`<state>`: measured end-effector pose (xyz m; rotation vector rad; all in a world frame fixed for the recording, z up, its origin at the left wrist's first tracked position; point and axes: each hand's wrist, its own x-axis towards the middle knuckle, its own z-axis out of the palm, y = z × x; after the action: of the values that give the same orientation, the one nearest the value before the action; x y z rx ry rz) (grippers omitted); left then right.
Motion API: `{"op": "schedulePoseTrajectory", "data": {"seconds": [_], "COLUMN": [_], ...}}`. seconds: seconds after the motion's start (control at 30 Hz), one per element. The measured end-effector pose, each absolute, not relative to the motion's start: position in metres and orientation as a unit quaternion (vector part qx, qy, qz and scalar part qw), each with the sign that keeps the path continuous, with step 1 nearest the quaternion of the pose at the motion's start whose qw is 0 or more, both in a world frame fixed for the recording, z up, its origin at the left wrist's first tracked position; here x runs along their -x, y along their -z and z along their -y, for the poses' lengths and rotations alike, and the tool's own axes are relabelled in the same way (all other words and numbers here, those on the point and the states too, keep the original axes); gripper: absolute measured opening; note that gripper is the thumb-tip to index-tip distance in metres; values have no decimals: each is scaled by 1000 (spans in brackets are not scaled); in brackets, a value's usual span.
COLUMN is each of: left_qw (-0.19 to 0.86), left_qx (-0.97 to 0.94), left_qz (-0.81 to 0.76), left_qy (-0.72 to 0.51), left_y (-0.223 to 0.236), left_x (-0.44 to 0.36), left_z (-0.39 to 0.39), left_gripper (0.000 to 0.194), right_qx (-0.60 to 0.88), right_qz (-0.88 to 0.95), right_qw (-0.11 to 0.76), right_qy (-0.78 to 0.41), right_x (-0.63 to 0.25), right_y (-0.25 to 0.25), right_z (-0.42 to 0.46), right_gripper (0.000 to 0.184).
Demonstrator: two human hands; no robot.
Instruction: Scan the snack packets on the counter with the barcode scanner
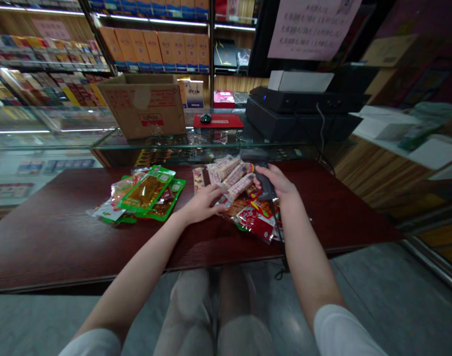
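My right hand (pixel 276 180) is wrapped round the grip of a dark barcode scanner (pixel 265 185), whose cable hangs down over the table edge. My left hand (pixel 203 202) reaches over the table with its fingers apart, its fingertips by the pile of wrapped snack bars (pixel 235 173); whether they touch a bar I cannot tell. One more wrapped bar (pixel 198 179) lies alone just beyond that hand. Under and in front of the bars are red snack packets (pixel 257 220). To the left, green-edged snack packets (pixel 148 193) lie heaped together.
The dark red table (pixel 81 247) backs onto a glass counter. On the counter stand an open cardboard box (pixel 148 109), a mouse (pixel 205 118) on a red pad (pixel 229 121), and black machines (pixel 300 116) with cables. Shelves of boxed goods (pixel 155 47) rise behind.
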<state>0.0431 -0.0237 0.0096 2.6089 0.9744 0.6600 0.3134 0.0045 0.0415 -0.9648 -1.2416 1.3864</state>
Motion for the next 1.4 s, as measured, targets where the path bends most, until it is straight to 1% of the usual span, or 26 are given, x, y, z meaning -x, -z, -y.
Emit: {"op": "schedulePoseTrajectory", "data": {"seconds": [0.07, 0.1, 0.2, 0.3, 0.37, 0.5, 0.53, 0.63, 0.73, 0.8, 0.87, 1.0, 1.1, 1.2, 1.27, 1.4], "left_qw": [192, 209, 272, 331, 351, 364, 354, 306, 291, 302, 325, 366, 435, 546, 602, 665], "left_qx": [-920, -916, -885, -859, -843, -786, -762, -668, -582, -537, -503, -463, -421, -367, -339, -279], "left_qz": [-278, -273, -265, -255, -266, -315, -338, -421, -468, -472, -458, -435, -397, -341, -314, -271], "left_qy": [-201, -208, -269, -298, -310, -389, -424, -532, -598, -631, -657, -680, -689, -672, -651, -637], "left_y": [3, 8, 16, 13, 10, 3, 2, 0, 1, 2, 4, 8, 8, 4, 0, -7], "left_x": [-50, -52, -53, -56, -58, -56, -53, -41, -28, -21, -17, -12, -7, -3, 0, 5], "left_z": [25, 25, 25, 28, 31, 31, 28, 16, 1, -6, -12, -18, -18, -13, -10, -9], "left_gripper": [67, 70, 61, 60, 47, 6, 4, 18, 20, 18, 18, 24, 28, 28, 24, 17], "right_qx": [402, 405, 415, 415, 409, 419, 423, 415, 394, 393, 402, 414, 387, 358, 349, 354], "right_qz": [510, 508, 501, 498, 498, 492, 489, 478, 458, 458, 472, 489, 477, 457, 445, 420], "right_qw": [503, 505, 505, 513, 521, 532, 539, 573, 599, 589, 560, 520, 523, 528, 531, 543], "right_qy": [-570, -568, -567, -564, -560, -547, -540, -521, -525, -537, -549, -565, -591, -620, -630, -636], "right_x": [-313, -313, -313, -312, -311, -312, -313, -316, -314, -307, -296, -265, -244, -231, -226, -225], "right_y": [-41, -41, -41, -39, -39, -43, -45, -49, -51, -49, -44, -29, -16, -5, 1, 9], "right_z": [-4, -3, 6, 22, 34, 56, 61, 70, 72, 67, 61, 51, 50, 51, 51, 51], "right_gripper": [47, 47, 46, 43, 42, 40, 39, 37, 38, 39, 39, 38, 38, 38, 38, 38]}}
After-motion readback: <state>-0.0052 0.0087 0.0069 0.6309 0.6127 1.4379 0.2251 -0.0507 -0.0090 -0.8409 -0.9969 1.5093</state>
